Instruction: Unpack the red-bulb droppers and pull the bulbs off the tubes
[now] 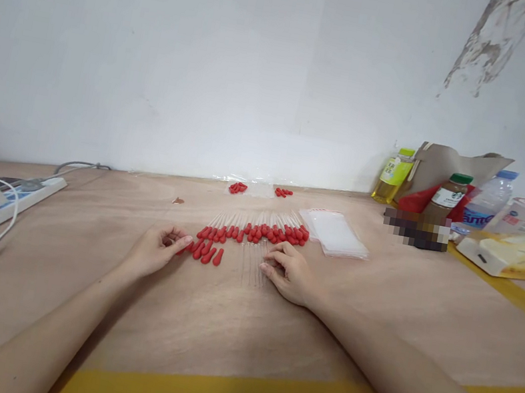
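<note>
My left hand [162, 251] is at the left end of a small group of loose red rubber bulbs [208, 256], thumb and fingers closed around a bulb that is mostly hidden. Across from it, my right hand [293, 274] has curled fingers and a thumb pinched at the right side of several thin clear glass tubes [250, 263] lying on the table. The tube at its fingertips is hard to make out. Just beyond both hands, a row of droppers with red bulbs [264, 231] lies with the tubes pointing toward the wall.
Clear plastic bags [334, 233] lie right of the droppers. More red bulbs [237, 188] rest near the wall. A power strip [32, 203] with white cables is at left. Bottles [446, 198], a tissue pack [510, 257] and a bag [430, 165] stand at right.
</note>
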`<state>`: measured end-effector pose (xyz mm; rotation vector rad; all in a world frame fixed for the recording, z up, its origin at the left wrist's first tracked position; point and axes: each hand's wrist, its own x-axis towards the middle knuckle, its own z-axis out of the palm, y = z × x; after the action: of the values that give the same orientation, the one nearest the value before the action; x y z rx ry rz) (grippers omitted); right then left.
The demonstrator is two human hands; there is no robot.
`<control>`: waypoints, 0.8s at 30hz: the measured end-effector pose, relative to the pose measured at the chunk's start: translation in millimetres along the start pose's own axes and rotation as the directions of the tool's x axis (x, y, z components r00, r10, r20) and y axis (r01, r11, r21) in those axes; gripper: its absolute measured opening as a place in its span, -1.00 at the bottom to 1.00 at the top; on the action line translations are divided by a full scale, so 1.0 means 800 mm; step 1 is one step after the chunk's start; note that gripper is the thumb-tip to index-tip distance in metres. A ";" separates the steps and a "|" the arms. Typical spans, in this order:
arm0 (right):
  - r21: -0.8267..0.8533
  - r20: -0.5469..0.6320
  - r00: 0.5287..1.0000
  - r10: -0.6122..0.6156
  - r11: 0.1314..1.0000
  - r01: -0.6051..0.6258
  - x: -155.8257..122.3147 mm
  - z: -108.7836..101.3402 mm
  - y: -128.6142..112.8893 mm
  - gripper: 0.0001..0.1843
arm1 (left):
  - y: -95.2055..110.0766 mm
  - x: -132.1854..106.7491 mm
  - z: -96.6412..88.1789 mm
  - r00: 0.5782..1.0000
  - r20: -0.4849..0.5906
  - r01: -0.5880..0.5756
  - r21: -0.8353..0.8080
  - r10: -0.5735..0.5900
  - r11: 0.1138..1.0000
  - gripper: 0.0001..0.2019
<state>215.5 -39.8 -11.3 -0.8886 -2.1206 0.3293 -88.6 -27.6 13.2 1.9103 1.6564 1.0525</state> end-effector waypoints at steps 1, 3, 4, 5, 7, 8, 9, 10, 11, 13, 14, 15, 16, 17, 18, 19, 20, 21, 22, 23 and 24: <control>0.007 0.007 1.000 0.002 1.000 -0.002 0.000 0.000 0.000 -0.84 | -0.001 0.001 0.000 1.000 -0.001 0.005 -0.009 -0.005 1.000 -0.61; 0.017 0.015 1.000 0.014 1.000 -0.014 0.000 -0.001 -0.001 -0.84 | -0.005 0.002 0.000 1.000 0.004 0.015 -0.021 -0.015 1.000 -0.61; 0.019 0.014 1.000 0.024 1.000 -0.024 0.000 -0.002 -0.001 -0.83 | -0.006 0.002 0.001 1.000 0.003 0.021 -0.019 -0.021 1.000 -0.61; 0.019 0.008 0.999 0.034 0.999 -0.034 0.000 -0.002 -0.001 -0.82 | -0.007 0.001 0.001 1.000 -0.007 0.027 -0.004 -0.027 1.000 -0.62; 0.003 -0.012 0.999 0.052 0.999 -0.052 0.000 -0.002 0.000 -0.81 | -0.005 0.000 0.000 0.998 -0.056 0.035 0.075 -0.031 0.997 -0.63; -0.011 -0.022 0.998 0.057 0.998 -0.057 0.000 -0.003 0.000 -0.81 | -0.003 -0.001 0.000 0.996 -0.090 0.037 0.134 -0.025 0.990 -0.64; -0.025 -0.031 0.998 0.059 0.998 -0.060 0.000 -0.003 0.000 -0.81 | 0.002 -0.002 0.000 0.993 -0.120 0.030 0.200 -0.006 0.979 -0.65; -0.039 -0.040 0.997 0.060 0.997 -0.061 0.000 -0.003 0.001 -0.81 | 0.008 -0.002 0.000 0.990 -0.138 0.014 0.264 0.023 0.964 -0.66; -0.051 -0.048 0.997 0.059 0.997 -0.062 0.000 -0.003 0.001 -0.81 | 0.015 -0.001 0.002 0.988 -0.139 -0.013 0.321 0.061 0.947 -0.68; -0.072 -0.065 0.996 0.060 0.995 -0.065 0.000 -0.003 0.002 -0.80 | 0.030 0.005 0.008 0.986 -0.100 -0.083 0.407 0.135 0.910 -0.69; -0.083 -0.075 0.995 0.062 0.994 -0.068 0.000 -0.003 0.003 -0.80 | 0.038 0.009 0.012 0.984 -0.071 -0.115 0.444 0.163 0.889 -0.68; -0.096 -0.083 0.995 0.064 0.993 -0.072 0.000 -0.003 0.004 -0.80 | 0.046 0.014 0.017 0.983 -0.043 -0.137 0.479 0.179 0.867 -0.67; -0.110 -0.090 0.994 0.067 0.991 -0.077 0.000 -0.003 0.005 -0.79 | 0.052 0.021 0.022 0.983 -0.024 -0.145 0.515 0.183 0.845 -0.65; -0.123 -0.097 0.993 0.071 0.989 -0.083 0.000 -0.002 0.007 -0.79 | 0.058 0.027 0.028 0.984 -0.013 -0.142 0.551 0.179 0.822 -0.62; -0.134 -0.103 0.992 0.077 0.987 -0.091 0.000 -0.002 0.008 -0.79 | 0.061 0.034 0.033 0.986 -0.008 -0.132 0.584 0.169 0.801 -0.60; -0.141 -0.107 0.991 0.084 0.985 -0.099 -0.001 -0.002 0.010 -0.79 | 0.064 0.041 0.038 0.988 -0.009 -0.117 0.613 0.155 0.782 -0.57; -0.145 -0.110 0.990 0.092 0.984 -0.108 -0.001 -0.002 0.011 -0.80 | 0.064 0.048 0.042 0.991 -0.010 -0.099 0.631 0.137 0.769 -0.56; -0.146 -0.112 0.989 0.098 0.983 -0.114 -0.001 -0.002 0.012 -0.80 | 0.064 0.054 0.045 0.994 -0.006 -0.082 0.639 0.112 0.764 -0.55; -0.145 -0.113 0.988 0.102 0.982 -0.118 -0.001 -0.002 0.013 -0.81 | 0.063 0.060 0.048 0.997 0.008 -0.068 0.637 0.081 0.768 -0.55; -0.144 -0.113 0.988 0.103 0.982 -0.119 -0.001 -0.002 0.014 -0.82 | 0.061 0.064 0.049 0.998 0.028 -0.055 0.627 0.048 0.777 -0.54; -0.143 -0.113 0.988 0.103 0.983 -0.119 -0.001 -0.002 0.014 -0.82 | 0.060 0.067 0.049 0.999 0.047 -0.043 0.611 0.018 0.791 -0.55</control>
<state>222.3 -32.3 -16.6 -1.0901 -2.0228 0.1774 -26.6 20.6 37.4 2.3260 2.1325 0.4944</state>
